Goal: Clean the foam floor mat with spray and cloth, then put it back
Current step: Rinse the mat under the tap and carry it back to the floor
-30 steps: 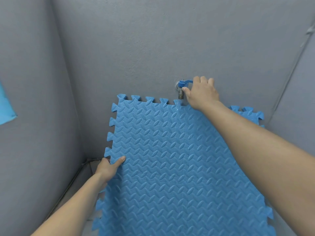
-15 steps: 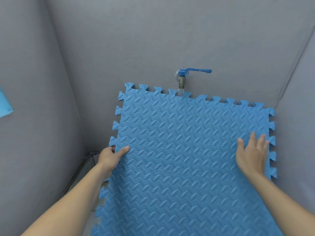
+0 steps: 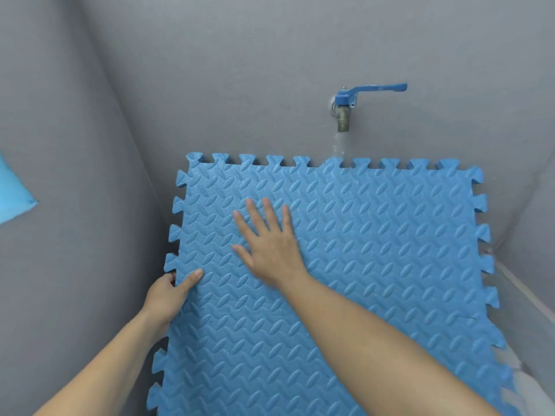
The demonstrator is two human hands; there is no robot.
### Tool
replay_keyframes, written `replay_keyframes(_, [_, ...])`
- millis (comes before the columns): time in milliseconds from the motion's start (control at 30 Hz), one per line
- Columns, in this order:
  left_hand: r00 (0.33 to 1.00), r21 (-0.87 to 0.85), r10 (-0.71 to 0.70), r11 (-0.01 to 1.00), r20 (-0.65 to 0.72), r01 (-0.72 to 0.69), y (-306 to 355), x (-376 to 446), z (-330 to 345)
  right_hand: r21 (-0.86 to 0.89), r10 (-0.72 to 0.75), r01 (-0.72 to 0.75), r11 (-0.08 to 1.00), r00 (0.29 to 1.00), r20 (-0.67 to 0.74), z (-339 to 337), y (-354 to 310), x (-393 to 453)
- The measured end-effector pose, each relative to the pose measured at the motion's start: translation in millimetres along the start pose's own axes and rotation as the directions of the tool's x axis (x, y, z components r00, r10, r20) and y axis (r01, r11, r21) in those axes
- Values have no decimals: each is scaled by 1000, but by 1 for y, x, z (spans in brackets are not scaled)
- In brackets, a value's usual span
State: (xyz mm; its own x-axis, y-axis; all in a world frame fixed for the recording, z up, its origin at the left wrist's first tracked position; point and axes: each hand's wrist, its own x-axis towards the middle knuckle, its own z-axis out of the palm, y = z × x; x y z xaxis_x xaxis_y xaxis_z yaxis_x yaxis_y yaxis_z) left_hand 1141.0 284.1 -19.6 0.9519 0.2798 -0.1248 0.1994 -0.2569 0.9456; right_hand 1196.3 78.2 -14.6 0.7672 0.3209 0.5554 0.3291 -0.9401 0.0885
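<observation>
A blue foam floor mat (image 3: 375, 250) with interlocking toothed edges leans against the grey back wall, below a tap. My left hand (image 3: 168, 295) grips the mat's left edge, thumb on the front face and fingers behind. My right hand (image 3: 270, 241) lies flat on the upper left part of the mat, fingers spread and straight. No spray bottle or cloth is in view.
A wall tap (image 3: 344, 112) with a blue lever handle (image 3: 378, 87) pointing right sits just above the mat's top edge; a thin trickle of water seems to fall from it. Grey walls close in on left and right. A blue cloth-like corner (image 3: 15, 196) hangs at far left.
My right hand left the tap handle, touched the mat's right side, then slid across to its upper left. The mat now sits lower relative to the tap. My left hand kept its grip.
</observation>
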Motion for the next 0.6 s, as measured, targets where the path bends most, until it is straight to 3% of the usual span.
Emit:
replay_keyframes(67, [1000,-20,-3,1000,-31,2,-3,1,2,-22,-191,193,981,980,58,7,-14,-16])
replay_keyframes(133, [998,-17,3,1000,-57,-4,0,0,6,-11,-167,167,986,986,-11,5,21,-29])
replay_keyframes(267, [996,-7,14,1000,-86,-15,3,-2,15,-59,204,-204,977,979,-16,-21,144,-75])
replay_keyframes(367, [995,-32,39,999,-93,-42,10,-4,30,19,594,-594,804,804,-1,-38,212,-144])
replay_keyframes(433, [994,-33,56,998,-99,-59,16,-5,44,3,715,-716,698,698,35,-34,217,-194])
replay_keyframes(467, [993,-31,62,997,-105,-66,18,-6,50,-41,710,-709,704,702,60,-27,208,-216])
replay_keyframes(533, [990,-33,64,997,-123,-69,21,-8,59,-112,544,-533,839,828,137,-7,173,-250])
replay_keyframes(600, [990,-25,61,998,-131,-64,20,-7,62,-120,117,-92,988,968,224,9,133,-271])
